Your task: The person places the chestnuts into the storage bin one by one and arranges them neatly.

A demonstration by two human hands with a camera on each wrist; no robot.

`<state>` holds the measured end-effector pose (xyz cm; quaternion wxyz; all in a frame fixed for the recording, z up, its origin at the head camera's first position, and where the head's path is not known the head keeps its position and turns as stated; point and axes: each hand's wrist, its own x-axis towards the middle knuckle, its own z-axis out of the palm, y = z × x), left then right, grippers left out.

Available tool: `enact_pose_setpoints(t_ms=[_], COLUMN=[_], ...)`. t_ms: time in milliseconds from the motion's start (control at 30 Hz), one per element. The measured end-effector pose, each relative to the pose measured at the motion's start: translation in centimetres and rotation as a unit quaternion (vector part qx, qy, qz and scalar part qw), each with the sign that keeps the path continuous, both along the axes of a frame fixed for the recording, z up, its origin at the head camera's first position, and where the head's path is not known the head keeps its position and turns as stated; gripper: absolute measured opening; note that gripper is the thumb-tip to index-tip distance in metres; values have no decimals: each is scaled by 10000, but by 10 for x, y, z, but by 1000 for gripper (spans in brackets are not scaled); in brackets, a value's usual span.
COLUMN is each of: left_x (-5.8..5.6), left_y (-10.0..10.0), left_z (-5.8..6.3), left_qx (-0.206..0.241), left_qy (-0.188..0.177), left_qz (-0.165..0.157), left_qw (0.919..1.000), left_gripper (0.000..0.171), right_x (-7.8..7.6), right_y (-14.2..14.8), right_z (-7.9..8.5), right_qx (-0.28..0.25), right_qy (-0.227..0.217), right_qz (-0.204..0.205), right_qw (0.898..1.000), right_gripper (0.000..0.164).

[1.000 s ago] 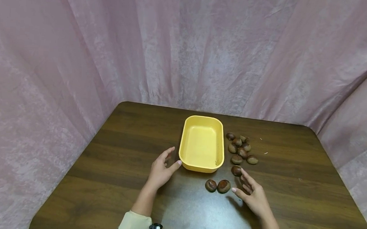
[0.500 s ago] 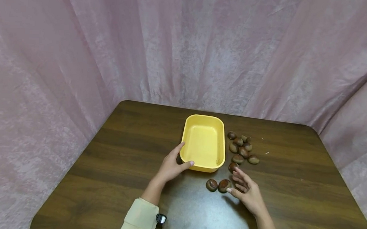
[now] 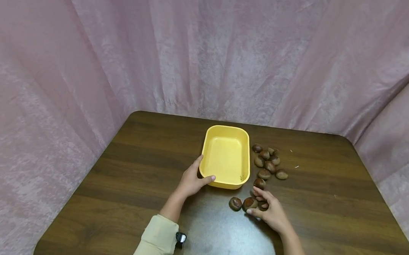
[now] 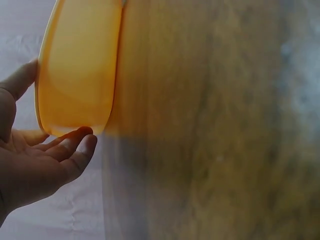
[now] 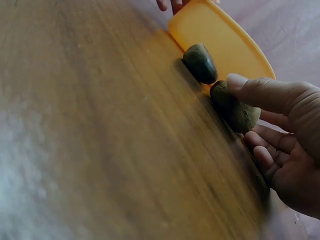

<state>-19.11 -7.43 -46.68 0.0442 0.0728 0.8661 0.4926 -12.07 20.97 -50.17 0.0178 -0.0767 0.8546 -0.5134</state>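
Note:
A yellow rectangular tray [image 3: 225,159] stands on the table. My left hand [image 3: 191,181] holds its near left corner, thumb on the front rim and fingers along the left side; the left wrist view shows the fingers bent at the tray's wall. My right hand [image 3: 271,213] is spread loosely about a brown chestnut [image 3: 249,204], thumb at its near side and index finger beyond it. In the right wrist view the thumb overlaps this chestnut [image 5: 232,107]. Another chestnut [image 3: 235,203] lies just left of it, and one [image 3: 259,183] lies beyond the index finger.
Several more chestnuts [image 3: 269,167] lie in a group along the tray's right side. Small pale scraps [image 3: 297,167] are on the dark wooden table [image 3: 148,151]. A pink curtain [image 3: 207,59] hangs behind the table.
My left hand has moved right onto the tray's corner. My right hand has moved left, first nudging one chestnut, then to the front pair. The tray stays about where it was.

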Motion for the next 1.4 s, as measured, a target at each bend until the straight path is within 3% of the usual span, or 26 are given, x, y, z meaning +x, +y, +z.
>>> enact_pose_setpoints(t_ms=[200, 433, 700, 900, 1067, 1400], left_x=[-2, -1, 0, 0, 0, -2], left_y=[-2, -2, -1, 0, 0, 2], left_z=[4, 5, 6, 1, -1, 5], left_qx=[193, 273, 431, 469, 461, 137], left_qy=[-151, -264, -320, -379, -397, -366], left_qz=[-22, 111, 246, 292, 219, 273], left_qw=[9997, 9992, 9983, 9978, 9979, 9989], left_gripper=[92, 91, 91, 89, 89, 95], right_x=[-3, -2, 6, 8, 0, -22], right_y=[-2, -2, 1, 9, 15, 19], right_z=[-1, -3, -2, 11, 18, 38], right_qx=[483, 551, 125, -394, -736, -710], right_qy=[236, 354, 547, 144, 60, 190], right_qz=[-34, -90, -310, -217, 54, 231], right_qw=[9985, 9978, 9979, 9989, 9973, 9970], right_gripper=[55, 44, 41, 43, 45, 44])
